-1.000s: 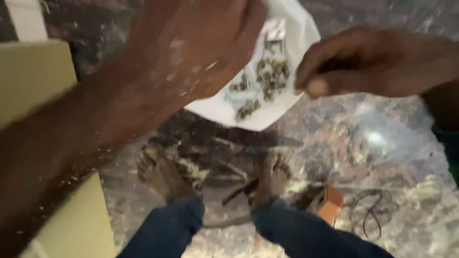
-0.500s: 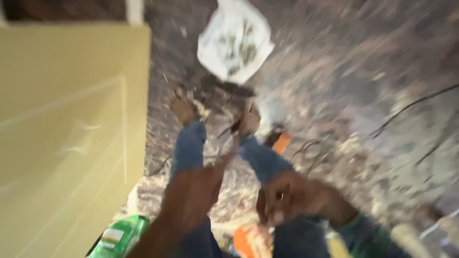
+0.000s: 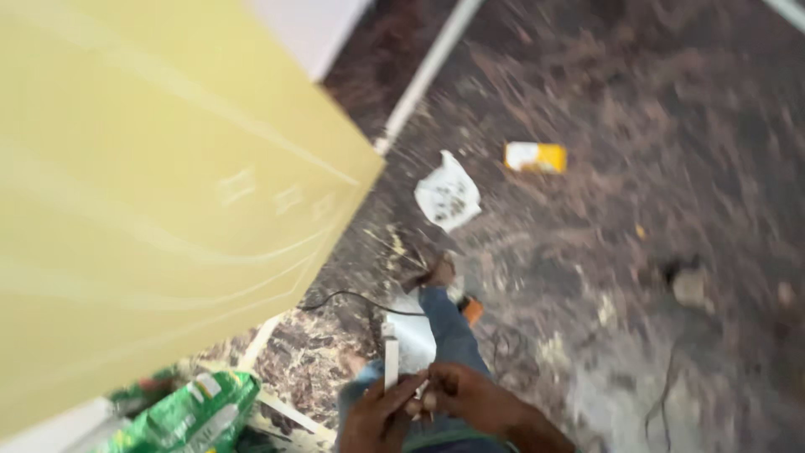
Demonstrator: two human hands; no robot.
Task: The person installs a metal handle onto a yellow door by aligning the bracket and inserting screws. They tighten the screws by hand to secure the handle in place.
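Left hand [image 3: 375, 417] pinches a thin white strip [image 3: 390, 356] upright, down at the floor's near edge — right hand [image 3: 470, 396] closes on something small at its base, too blurred to name. Best worked slowly with fingertips close — the white bag [image 3: 448, 191] of small pieces lies mid-floor.

Both hands, left hand [image 3: 377, 419] and right hand [image 3: 470, 398], now meeting low in frame, pinching small pale piece; white plastic bag of small dark pieces [image 3: 449, 198] now lying farther away on floor.
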